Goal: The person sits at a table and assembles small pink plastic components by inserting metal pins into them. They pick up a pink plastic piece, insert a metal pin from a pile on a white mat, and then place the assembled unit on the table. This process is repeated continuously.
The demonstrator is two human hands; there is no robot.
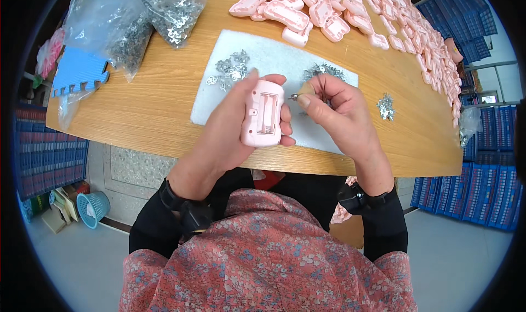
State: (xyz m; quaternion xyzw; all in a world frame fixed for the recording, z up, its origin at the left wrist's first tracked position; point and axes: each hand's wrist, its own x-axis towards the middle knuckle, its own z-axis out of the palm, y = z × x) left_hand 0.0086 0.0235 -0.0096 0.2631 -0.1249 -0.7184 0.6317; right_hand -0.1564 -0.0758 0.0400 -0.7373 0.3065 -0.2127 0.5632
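Over the near edge of the wooden bench, the left hand holds a small pink plastic casing upright, its open battery compartment facing up toward the camera. That grip is closed around the casing: the thumb lies along its left side and the fingertips curl over its right edge. Just to the right, the right hand pinches a small wood-handled tool between thumb and fingers, with its metal tip pointing left and sitting just beside the casing's upper right corner. Both hands hover above a white foam pad, which carries two small heaps of metal contact pieces. Farther back lies a long pile of pink casings, and clear bags of metal parts rest at the left.
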